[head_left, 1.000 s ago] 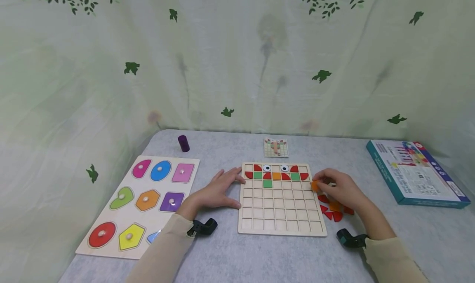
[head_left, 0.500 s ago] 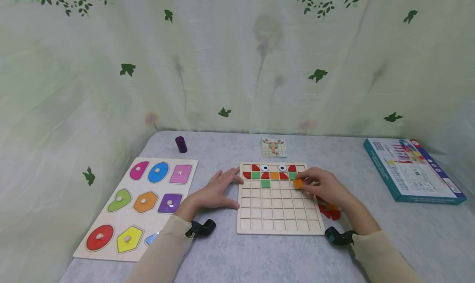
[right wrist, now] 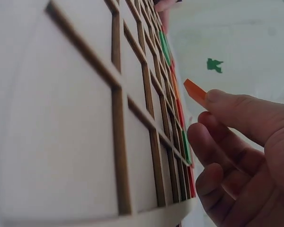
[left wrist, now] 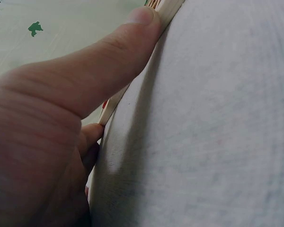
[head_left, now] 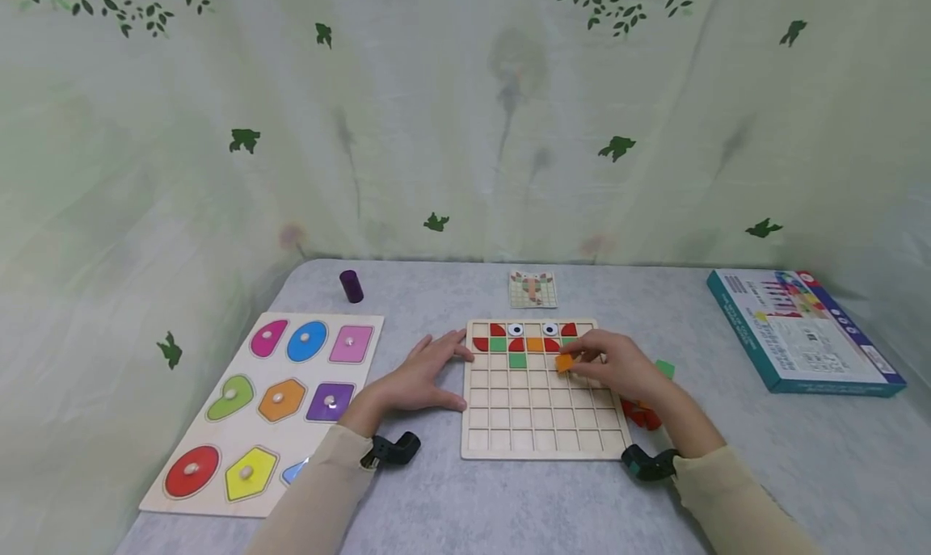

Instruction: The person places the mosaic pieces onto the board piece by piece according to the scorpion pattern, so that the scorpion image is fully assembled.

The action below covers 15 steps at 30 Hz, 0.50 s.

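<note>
A wooden grid board [head_left: 548,418] lies on the table, its top rows holding red, green, orange and eye-marked tiles. My right hand [head_left: 618,369] pinches an orange square tile [head_left: 564,363] between thumb and fingers over the third row, and the right wrist view shows that tile [right wrist: 195,91] held off the board. My left hand [head_left: 422,377] rests at the board's left edge, fingers spread and fairly straight, the thumb [left wrist: 118,56] touching the rim. A green square tile [head_left: 517,360] sits in the third row. Loose red tiles [head_left: 643,416] lie right of the board, partly hidden by my right forearm.
A knobbed shape puzzle [head_left: 284,345] lies at the left, partly under my left sleeve. Behind the board is a small pattern card [head_left: 532,289]. A purple cylinder [head_left: 351,286] stands at the back left, a flat box [head_left: 807,333] at the right. One green tile [head_left: 665,368] lies beyond my right wrist.
My right hand has carried the orange tile leftward from beside the loose pile to over the board's third row. The left hand has stayed at the board's edge. The view has shifted slightly.
</note>
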Motion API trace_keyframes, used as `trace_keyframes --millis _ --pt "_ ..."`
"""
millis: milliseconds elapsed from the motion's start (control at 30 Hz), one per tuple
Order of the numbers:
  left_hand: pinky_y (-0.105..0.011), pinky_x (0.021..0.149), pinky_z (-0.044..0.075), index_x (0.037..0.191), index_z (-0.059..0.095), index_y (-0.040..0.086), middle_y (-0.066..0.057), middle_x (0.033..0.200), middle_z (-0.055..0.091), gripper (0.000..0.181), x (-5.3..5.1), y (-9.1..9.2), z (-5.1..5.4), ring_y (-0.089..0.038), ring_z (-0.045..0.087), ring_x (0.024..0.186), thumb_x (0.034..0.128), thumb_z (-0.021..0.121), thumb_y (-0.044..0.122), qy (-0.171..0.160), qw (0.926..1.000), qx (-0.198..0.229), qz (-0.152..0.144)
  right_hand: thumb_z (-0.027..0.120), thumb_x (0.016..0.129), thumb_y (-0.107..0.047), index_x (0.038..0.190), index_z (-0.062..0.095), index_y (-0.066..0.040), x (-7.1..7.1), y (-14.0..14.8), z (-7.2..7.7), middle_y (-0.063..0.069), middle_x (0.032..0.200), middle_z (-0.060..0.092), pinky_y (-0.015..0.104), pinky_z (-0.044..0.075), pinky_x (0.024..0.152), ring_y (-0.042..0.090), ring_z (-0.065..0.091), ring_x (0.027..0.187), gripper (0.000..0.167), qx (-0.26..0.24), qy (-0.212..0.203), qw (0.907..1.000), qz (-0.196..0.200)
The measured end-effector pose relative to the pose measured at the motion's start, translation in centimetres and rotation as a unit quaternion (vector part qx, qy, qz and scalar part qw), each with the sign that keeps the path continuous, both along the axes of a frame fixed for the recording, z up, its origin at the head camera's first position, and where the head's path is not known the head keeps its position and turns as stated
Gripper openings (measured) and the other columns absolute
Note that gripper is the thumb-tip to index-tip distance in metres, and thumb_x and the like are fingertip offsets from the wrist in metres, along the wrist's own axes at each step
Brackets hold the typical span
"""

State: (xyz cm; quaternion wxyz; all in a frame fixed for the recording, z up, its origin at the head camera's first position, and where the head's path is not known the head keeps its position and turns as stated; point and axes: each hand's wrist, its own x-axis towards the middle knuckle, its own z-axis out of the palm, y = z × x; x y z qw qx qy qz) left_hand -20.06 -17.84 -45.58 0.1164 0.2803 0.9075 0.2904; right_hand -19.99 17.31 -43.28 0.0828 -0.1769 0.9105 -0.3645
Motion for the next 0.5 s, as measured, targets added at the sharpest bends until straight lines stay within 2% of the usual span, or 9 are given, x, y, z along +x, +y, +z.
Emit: trace_keyframes --millis 167,367,500 --pt "-0.054 0.128 -0.001 0.132 0.053 0.019 -0.009 0.167 0.022 0.068 0.1 -0.1 -0.2 -0.028 0.014 0.157 0.0769 0.085 0.041 0.000 1.0000 -0.001 0.002 0.073 0.091 -0.016 0.115 0.073 -0.021 -0.3 -0.9 -0.2 0.001 0.112 0.069 0.030 0.051 0.081 0.016 0.061 0.093 0.025 0.007 -0.009 0.9999 -0.003" --pt "-0.055 0.127 0.000 0.132 0.053 0.019 -0.009 0.167 0.023 0.068 0.1 0.0 -0.2 -0.027 0.015 0.157 0.0767 0.085 0.041 0.004 1.0000 0.001 0.000 0.075 0.090 -0.015 0.112 0.074 -0.017 -0.7 -1.9 -0.6 0.003 0.107 0.070 0.028 0.053 0.079 0.016 0.060 0.087 0.022 0.016 0.007 0.9998 -0.003" --pt "-0.055 0.127 -0.001 0.132 0.053 0.018 -0.010 0.167 0.022 0.068 0.1 0.0 -0.1 -0.028 0.015 0.157 0.0769 0.085 0.040 0.005 1.0000 0.003 0.000 0.075 0.089 -0.016 0.110 0.074 -0.016 -0.9 -2.5 -0.8 0.002 0.104 0.069 0.030 0.054 0.082 0.016 0.060 0.086 0.021 0.020 0.012 0.9997 -0.005"
